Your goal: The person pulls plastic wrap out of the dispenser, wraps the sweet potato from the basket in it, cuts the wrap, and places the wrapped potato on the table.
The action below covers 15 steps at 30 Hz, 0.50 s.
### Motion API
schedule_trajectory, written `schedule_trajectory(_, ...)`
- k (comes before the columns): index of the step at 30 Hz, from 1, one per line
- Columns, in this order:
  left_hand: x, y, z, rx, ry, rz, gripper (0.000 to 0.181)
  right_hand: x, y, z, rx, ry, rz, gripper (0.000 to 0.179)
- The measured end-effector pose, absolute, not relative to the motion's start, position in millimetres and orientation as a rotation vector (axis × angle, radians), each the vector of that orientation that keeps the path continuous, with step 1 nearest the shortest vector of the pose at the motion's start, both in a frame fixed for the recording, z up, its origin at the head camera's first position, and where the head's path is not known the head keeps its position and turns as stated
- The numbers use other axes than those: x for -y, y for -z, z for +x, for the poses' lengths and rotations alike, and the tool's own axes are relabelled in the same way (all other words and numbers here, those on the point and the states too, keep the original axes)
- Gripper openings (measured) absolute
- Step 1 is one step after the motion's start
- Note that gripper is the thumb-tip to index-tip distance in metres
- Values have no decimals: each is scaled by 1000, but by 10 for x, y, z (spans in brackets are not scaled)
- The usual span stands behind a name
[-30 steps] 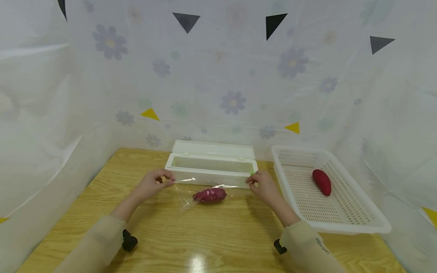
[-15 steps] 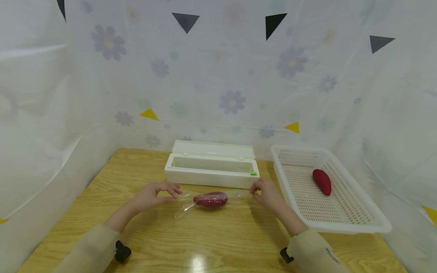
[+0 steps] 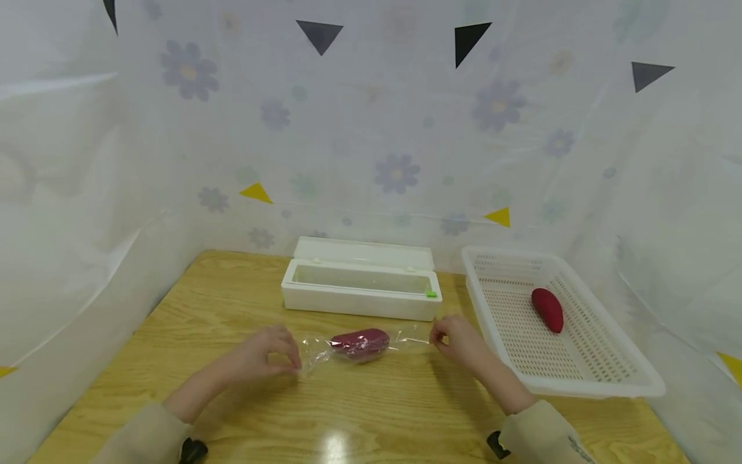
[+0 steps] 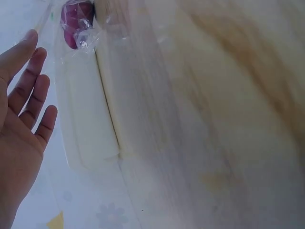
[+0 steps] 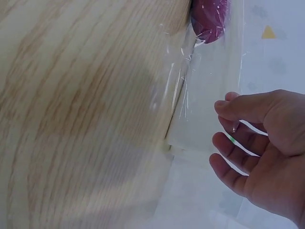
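Observation:
A purple sweet potato [image 3: 361,344] lies wrapped in clear plastic film [image 3: 315,350] on the table, in the middle of the head view. My left hand [image 3: 262,354] pinches the film's left end between thumb and forefinger, its other fingers loosely bent. At the right end, my right hand [image 3: 460,338] pinches the film [image 5: 178,81] the same way. Both wrist views show the wrapped sweet potato [image 4: 77,21] at the top, away from the fingers. Behind it stands a long white film-dispenser box [image 3: 359,304] with its lid up and a green slider [image 3: 431,294] at its right.
To the right stands a white perforated basket [image 3: 493,322] with one red sweet potato [image 3: 547,310] in it. The wooden table [image 3: 348,412] meets a flower-patterned sheet at the back and sides.
Both hands have come back from the dispenser box toward the person, drawing the film over the sweet potato. The film stretched along the box's front has come away from it.

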State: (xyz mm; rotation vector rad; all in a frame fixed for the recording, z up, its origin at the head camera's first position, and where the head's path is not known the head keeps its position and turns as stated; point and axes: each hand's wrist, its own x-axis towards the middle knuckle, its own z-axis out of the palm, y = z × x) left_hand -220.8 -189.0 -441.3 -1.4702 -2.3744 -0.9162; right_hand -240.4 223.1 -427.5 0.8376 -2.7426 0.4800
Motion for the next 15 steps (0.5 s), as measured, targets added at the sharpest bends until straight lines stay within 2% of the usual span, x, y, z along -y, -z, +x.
schedule_trajectory(4, 1842, 4451, -2156, 2367, 742, -1464, 6, -2206, 4206, -2329, 2836, -478, 822, 36)
schedule_trajectory(8, 1822, 4479, -2100, 2401, 643, -1438, 10, -2077, 4133, -2280, 2851, -489, 788, 52)
schedule_trajectory(15, 1788, 4486, -2062, 2449, 601, -1433, 9, -1714, 4140, -2369, 2660, -475, 1018, 26)
